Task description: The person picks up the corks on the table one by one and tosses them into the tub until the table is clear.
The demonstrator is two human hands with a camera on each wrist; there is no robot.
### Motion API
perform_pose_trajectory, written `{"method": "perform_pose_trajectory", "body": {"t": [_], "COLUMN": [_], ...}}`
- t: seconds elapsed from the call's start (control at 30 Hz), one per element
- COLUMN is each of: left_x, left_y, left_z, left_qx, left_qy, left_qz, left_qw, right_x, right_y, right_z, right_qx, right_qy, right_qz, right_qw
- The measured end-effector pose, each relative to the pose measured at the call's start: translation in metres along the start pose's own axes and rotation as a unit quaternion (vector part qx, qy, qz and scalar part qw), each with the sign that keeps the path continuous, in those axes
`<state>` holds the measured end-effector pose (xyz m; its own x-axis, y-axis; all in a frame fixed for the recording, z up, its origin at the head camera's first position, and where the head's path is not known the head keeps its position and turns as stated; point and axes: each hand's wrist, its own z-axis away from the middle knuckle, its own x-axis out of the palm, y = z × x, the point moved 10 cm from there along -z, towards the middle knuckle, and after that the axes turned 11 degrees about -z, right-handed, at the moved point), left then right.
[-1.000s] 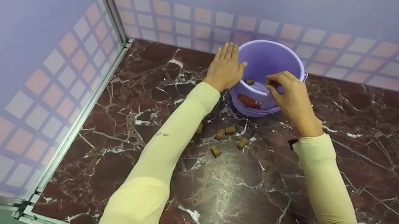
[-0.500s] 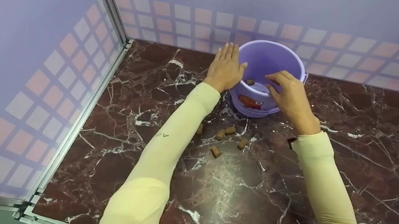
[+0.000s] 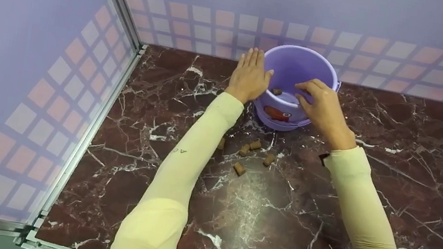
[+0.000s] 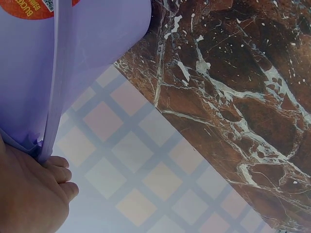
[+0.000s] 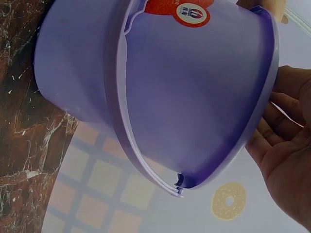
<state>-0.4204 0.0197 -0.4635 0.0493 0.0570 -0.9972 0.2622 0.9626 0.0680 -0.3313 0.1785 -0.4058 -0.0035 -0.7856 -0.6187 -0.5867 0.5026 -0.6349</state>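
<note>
A purple bucket (image 3: 300, 66) stands by the back wall in the head view, with one short brown cork-like cylinder (image 3: 277, 92) visible inside. My left hand (image 3: 250, 76) rests at its left rim, fingers straight and thumb over the edge. Over the right front rim reaches my right hand (image 3: 325, 107), thumb and forefinger bent but apart, with nothing seen between them. The left wrist view has the left hand (image 4: 29, 194) right at the bucket (image 4: 97, 48). In the right wrist view, fingers of the right hand (image 5: 291, 131) overlap the rim of the bucket (image 5: 184, 97).
Several more brown cylinders (image 3: 239, 169) lie on the dark red marbled tabletop (image 3: 277, 220) in front of the bucket; one is partly hidden by the left sleeve (image 3: 179, 171). Purple panels (image 3: 201, 25) with pale squares border the back and sides.
The right thumb and forefinger have parted slightly, and the dark bit between them a second ago is gone. The left hand and the bucket have stayed in place.
</note>
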Motion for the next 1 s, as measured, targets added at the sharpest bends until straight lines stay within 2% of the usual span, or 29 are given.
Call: {"method": "perform_pose_trajectory", "body": {"t": [0.2, 0.43, 0.6, 0.77, 1.0], "left_x": [0.0, 0.0, 0.001, 0.001, 0.0], "left_y": [-0.001, 0.0, 0.0, -0.001, -0.001], "left_z": [0.0, 0.0, -0.001, -0.001, -0.001], "left_qx": [-0.001, 0.0, 0.001, -0.001, -0.002], "left_qy": [-0.004, -0.007, -0.008, -0.003, -0.005], "left_qz": [0.009, 0.011, 0.012, 0.011, 0.008], "left_qw": [1.0, 0.9999, 0.9999, 0.9999, 1.0], "right_x": [-0.003, -0.009, -0.014, -0.017, -0.021], "right_y": [0.007, 0.02, 0.029, 0.042, 0.068], "right_z": [-0.001, -0.002, -0.003, -0.004, -0.002], "right_qx": [0.023, 0.065, 0.086, 0.116, 0.191], "right_qy": [0.006, 0.009, 0.011, -0.015, -0.057], "right_qz": [0.021, 0.097, 0.128, 0.153, 0.145], "right_qw": [0.999, 0.993, 0.988, 0.981, 0.969]}}
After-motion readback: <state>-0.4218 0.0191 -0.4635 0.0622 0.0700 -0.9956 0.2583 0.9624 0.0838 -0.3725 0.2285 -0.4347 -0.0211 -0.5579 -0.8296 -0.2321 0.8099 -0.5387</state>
